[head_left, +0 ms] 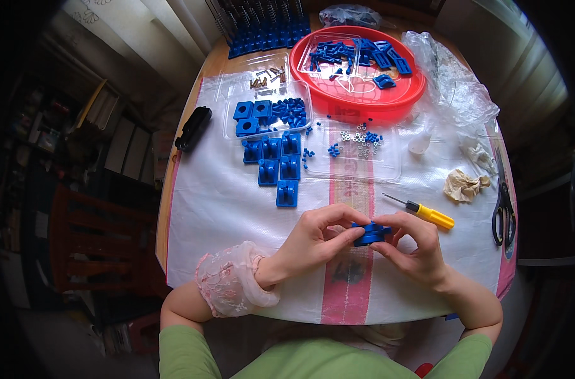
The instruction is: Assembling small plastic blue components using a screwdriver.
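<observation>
Between my two hands is a blue plastic part [371,234], raised over the table's near edge. My left hand [328,237] pinches its left side with thumb and fingers. The thumb and fingertips of my right hand [417,243] close on its right side. Fingers cover much of the part, so its full shape is hidden. Just beyond my right hand lies a screwdriver [430,214] with a yellow handle and its thin tip pointing left. Farther off to the left stand several blue square-based parts with rounded tops [287,192], set in rows.
A clear tray [227,134] holds blue blocks and small pieces; tiny blue and white rings [363,144] lie right of it. Behind are a red basin [388,95] with blue parts and a rack of springs [268,41]. Scissors [504,215] and crumpled paper [465,186] lie right, a black case [193,128] left.
</observation>
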`<state>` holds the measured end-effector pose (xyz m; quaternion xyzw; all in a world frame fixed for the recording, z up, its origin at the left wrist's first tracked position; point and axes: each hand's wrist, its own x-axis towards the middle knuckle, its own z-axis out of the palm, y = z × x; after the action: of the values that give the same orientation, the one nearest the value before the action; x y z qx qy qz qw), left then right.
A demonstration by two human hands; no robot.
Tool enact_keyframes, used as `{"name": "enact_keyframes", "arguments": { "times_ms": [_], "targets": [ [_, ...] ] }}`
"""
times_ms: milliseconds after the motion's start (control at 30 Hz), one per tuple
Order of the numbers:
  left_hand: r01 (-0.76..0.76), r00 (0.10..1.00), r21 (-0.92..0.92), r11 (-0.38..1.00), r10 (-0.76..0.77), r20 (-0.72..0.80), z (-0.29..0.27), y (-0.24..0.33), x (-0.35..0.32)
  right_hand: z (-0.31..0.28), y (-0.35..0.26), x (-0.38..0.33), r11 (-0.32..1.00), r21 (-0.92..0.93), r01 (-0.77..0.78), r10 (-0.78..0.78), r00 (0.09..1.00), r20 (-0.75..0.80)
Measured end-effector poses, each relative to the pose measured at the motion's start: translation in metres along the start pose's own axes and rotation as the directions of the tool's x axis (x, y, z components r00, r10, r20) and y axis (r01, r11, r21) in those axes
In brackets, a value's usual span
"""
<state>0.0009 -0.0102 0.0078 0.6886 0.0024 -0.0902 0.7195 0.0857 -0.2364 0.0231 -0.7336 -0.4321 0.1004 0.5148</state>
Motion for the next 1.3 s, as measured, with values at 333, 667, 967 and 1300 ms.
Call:
{"name": "enact_keyframes", "arguments": {
  "times_ms": [333,667,967,1300],
  "targets": [
    [-0.073,0.997,0.015,0.997,0.073,0.019,0.0001,-0.0067,0.0007,0.0001,0.0017,0.0009,0.998,-0.031,0.056,-0.056,0.998,0.006],
    [-0.130,0.991,0.053,0.990,0.131,0.002,0.0016,-0.0024,0.0005,0.0002,0.0016,0.0009,0.990,-0.098,0.102,-0.102,0.995,0.003],
    [-0.148,0.988,0.090,0.985,0.150,-0.020,0.0026,-0.0030,0.0004,0.0007,0.0031,0.0009,0.987,-0.118,0.108,-0.106,0.994,0.015],
    [-0.152,0.988,0.136,0.979,0.155,-0.016,0.0007,-0.0022,0.0004,0.0011,0.0037,0.0009,0.984,-0.159,0.086,-0.076,0.995,0.067]
  ]
}}
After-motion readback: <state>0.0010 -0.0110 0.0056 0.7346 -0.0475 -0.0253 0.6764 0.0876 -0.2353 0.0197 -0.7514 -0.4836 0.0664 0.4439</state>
